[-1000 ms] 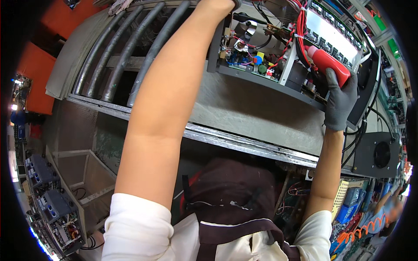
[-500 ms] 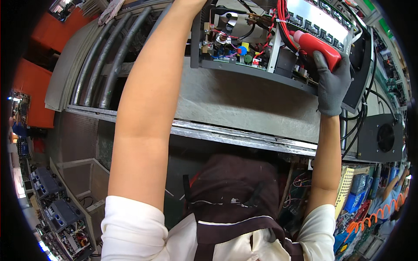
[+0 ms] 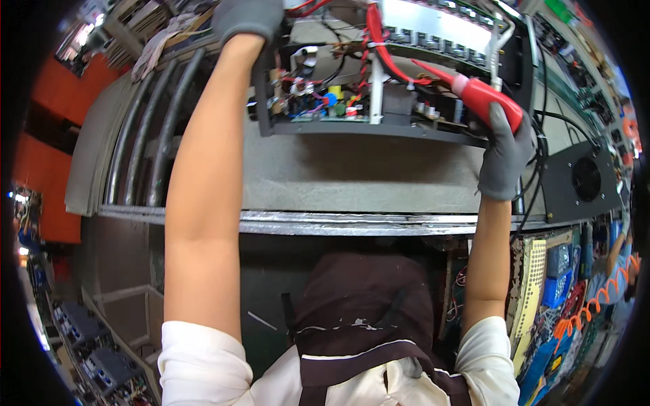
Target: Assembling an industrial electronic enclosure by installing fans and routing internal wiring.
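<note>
Bottle [image 3: 489, 103] is plain red, pink-collared, with a long, pointed nozzle [image 3: 433, 71].

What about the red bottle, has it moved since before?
Yes. Against the white post, the bottle has shifted right, farther away from it.

chassis [image 3: 379, 132] on bench [image 3: 365, 186] — rollers [image 3: 168, 128] to its left, fan panel [image 3: 586, 181] to its right

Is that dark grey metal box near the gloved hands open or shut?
Open. The dark grey metal box shows bundled red wires and a small round blue component exposed.
</note>
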The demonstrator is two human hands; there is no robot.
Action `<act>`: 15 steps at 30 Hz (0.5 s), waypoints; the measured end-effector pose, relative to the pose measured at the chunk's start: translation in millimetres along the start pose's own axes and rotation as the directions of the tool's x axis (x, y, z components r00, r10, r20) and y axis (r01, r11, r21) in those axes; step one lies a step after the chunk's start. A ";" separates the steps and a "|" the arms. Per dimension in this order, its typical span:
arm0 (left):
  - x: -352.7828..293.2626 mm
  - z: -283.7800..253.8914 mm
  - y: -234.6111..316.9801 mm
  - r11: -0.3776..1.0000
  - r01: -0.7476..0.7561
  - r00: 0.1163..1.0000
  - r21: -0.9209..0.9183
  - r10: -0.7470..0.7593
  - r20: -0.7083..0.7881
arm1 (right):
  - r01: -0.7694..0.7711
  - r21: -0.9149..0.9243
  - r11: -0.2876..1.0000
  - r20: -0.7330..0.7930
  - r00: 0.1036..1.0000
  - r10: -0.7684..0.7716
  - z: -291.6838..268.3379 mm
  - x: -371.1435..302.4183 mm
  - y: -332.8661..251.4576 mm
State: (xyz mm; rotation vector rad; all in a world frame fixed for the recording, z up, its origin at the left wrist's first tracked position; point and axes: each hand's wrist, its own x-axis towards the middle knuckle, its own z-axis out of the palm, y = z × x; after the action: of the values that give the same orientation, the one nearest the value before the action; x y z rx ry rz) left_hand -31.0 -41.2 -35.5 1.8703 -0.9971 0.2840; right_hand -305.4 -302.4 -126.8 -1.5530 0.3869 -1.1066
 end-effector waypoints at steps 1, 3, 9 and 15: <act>16.0 39.7 -1.0 0.637 0.386 0.906 0.667 -0.126 -0.403 | -0.006 0.204 0.979 -0.032 0.999 0.013 -11.5 -2.0 5.9; 23.7 33.5 -10.7 0.610 0.364 0.931 0.704 -0.220 -0.291 | -0.102 0.333 0.938 -0.029 0.993 0.118 -45.1 -3.0 3.2; 18.8 36.3 -26.1 0.611 0.350 0.930 0.710 -0.139 -0.339 | -0.172 0.448 0.878 -0.063 0.973 0.223 -88.6 -1.1 9.4; 7.6 34.8 -13.4 0.627 0.325 0.939 0.708 -0.125 -0.321 | -0.112 0.274 0.955 -0.129 0.980 0.152 -71.6 -8.8 -5.5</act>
State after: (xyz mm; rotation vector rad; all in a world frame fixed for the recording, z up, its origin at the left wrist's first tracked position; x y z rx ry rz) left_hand -23.7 -71.3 -57.5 2.6076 -0.4598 0.8643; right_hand -369.2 -336.2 -131.1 -1.1957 0.4184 -1.1235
